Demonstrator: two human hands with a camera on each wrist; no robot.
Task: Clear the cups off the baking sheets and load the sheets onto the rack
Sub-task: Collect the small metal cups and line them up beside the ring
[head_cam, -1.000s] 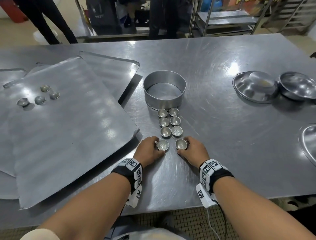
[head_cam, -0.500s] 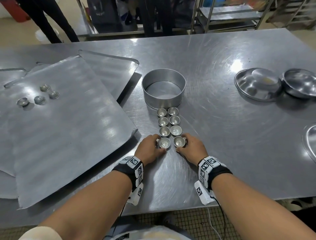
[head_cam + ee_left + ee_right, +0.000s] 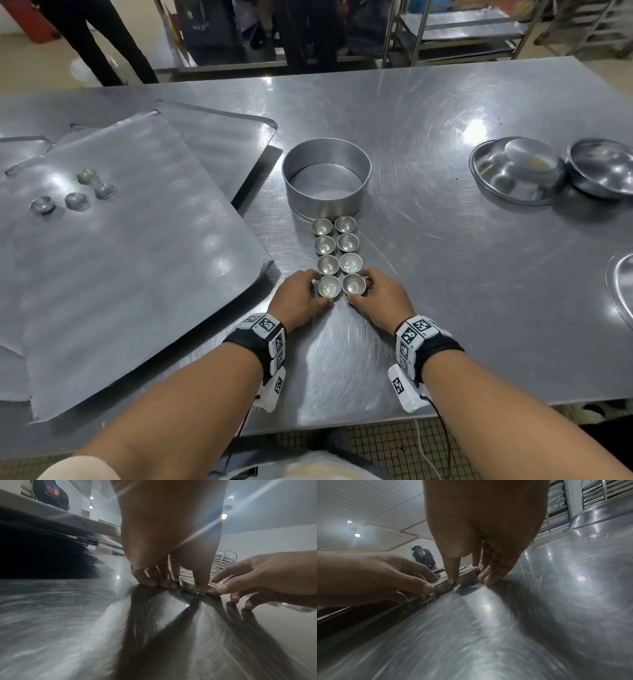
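Both hands are nudging the nearest pair of cups up against the double row, closing the gap we are seeing in the earlier frames. Our left hand (image 3: 301, 297) is pinching the left cup (image 3: 329, 286) and our right hand (image 3: 379, 298) is pinching the right cup (image 3: 354, 283). Eight cups are now standing in two columns running from the ring (image 3: 326, 178) toward us. Four cups (image 3: 76, 200) are still sitting on the top sheet (image 3: 137, 274), left of the ring, so we are judging the clearing about two-thirds done and no sheet loaded. That sheet's corner is lying just left of the row, while right of the ring the tabletop (image 3: 445, 274) is offering open room until the bowls (image 3: 517, 171).
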